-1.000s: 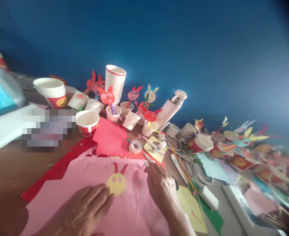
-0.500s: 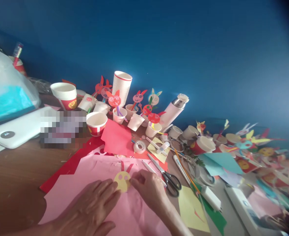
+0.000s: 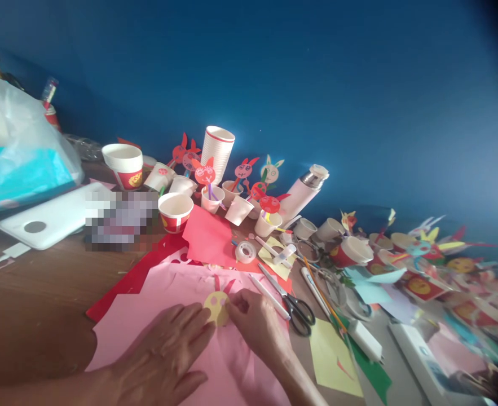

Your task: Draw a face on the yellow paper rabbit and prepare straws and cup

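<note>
A yellow paper circle (image 3: 216, 310) with two pink eye dots and two red ear strips lies on a large pink paper sheet (image 3: 147, 296). My left hand (image 3: 164, 347) rests flat on the sheet, fingers stretched, fingertips at the circle's left edge. On the other side, my right hand (image 3: 255, 321) is closed in a pinch, its thumb and index finger touching the circle near the right eye dot. Whatever sits between those fingertips is hidden. Right of that hand lie black-handled scissors (image 3: 298, 313) and a white pen (image 3: 269, 296).
Behind the sheet are red paper (image 3: 208, 239), a tape roll (image 3: 246, 252) and several paper cups (image 3: 176, 210) holding paper rabbit heads. A thermos (image 3: 303, 194) leans near the blue wall. A white power bank (image 3: 41, 223) lies left; yellow paper (image 3: 335, 355) and a white adapter (image 3: 365, 340) lie right.
The view has swung slightly left, so things sit further right in the picture. Both hands keep nearly the same pose at the yellow circle.
</note>
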`<state>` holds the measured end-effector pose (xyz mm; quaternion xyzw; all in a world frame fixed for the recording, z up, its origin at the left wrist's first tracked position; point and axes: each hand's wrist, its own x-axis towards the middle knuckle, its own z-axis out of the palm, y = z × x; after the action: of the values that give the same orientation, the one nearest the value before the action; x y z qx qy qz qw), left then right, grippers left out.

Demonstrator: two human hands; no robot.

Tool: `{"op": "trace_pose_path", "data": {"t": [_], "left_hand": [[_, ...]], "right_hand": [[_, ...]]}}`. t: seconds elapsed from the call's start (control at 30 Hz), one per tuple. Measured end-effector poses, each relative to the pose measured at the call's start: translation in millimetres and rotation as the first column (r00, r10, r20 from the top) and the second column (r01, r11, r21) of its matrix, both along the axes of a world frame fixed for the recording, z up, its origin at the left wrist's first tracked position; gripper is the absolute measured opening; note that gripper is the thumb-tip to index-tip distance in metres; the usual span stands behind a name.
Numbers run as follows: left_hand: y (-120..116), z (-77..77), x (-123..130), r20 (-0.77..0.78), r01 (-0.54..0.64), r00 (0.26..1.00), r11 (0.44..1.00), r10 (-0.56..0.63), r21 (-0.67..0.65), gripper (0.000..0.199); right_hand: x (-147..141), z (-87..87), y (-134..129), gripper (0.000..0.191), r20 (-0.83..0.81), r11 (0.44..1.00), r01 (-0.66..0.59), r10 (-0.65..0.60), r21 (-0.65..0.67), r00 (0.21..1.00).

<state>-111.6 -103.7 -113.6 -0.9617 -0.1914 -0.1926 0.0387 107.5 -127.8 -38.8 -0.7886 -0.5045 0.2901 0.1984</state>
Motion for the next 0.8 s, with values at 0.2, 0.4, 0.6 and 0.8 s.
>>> {"op": "trace_pose_path", "data": {"t": [0.2,0.4,0.6,0.8], "left_hand": [[-1.3,3.2,-0.4,-0.019,-0.019,1.000,1.000,0.019,0.019,0.057],[5.4,17.0,4.0,0.105,0.040,0.993,0.992,-0.053,0.121,0.049],[15.3,34.9,8.8,0.227,0.039,0.972,0.995,-0.059,0.089,0.044],[33.9,52.4,13.4,0.456,0.140,0.884,0.872,0.103,-0.468,0.020]], "right_hand": [[0.4,-0.7,-1.3,0.016,0.111,0.999,0.002,-0.006,0.036,0.994],[-3.2,-7.1,1.7,0.013,0.091,0.998,0.010,-0.016,0.070,0.996],[-0.1,-0.7,0.3,0.015,0.010,0.993,0.012,-0.014,0.121,1.000],[12.9,7.1,2.6,0.021,-0.205,0.950,0.047,0.018,0.309,0.979]]}}
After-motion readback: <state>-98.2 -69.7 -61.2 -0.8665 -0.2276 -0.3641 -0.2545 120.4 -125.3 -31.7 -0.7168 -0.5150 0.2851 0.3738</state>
